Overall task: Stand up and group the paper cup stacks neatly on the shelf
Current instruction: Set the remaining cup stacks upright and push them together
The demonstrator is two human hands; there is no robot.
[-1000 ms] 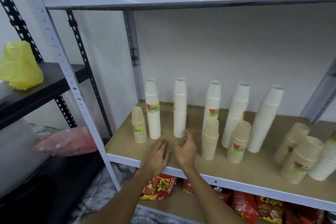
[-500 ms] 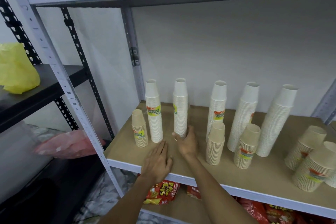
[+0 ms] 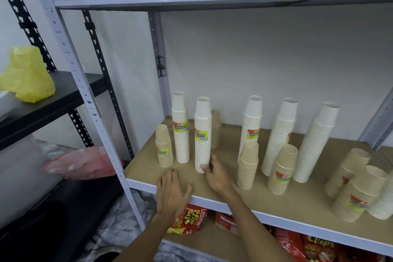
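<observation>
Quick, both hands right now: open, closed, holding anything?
Left hand: open, flat on the shelf edge, holding nothing.
Right hand: fingers wrapped around the base of a tall white cup stack.

Right hand [image 3: 215, 173] grips a white cup stack [image 3: 202, 135]; left hand [image 3: 171, 192] rests flat on the shelf [image 3: 265, 198].

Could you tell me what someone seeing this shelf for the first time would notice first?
Probably the row of tall white cup stacks standing along the wooden shelf, with shorter tan stacks in front. Next, the right hand, its fingers at the base of the second white stack, while the left hand lies flat at the shelf's front edge.
</observation>
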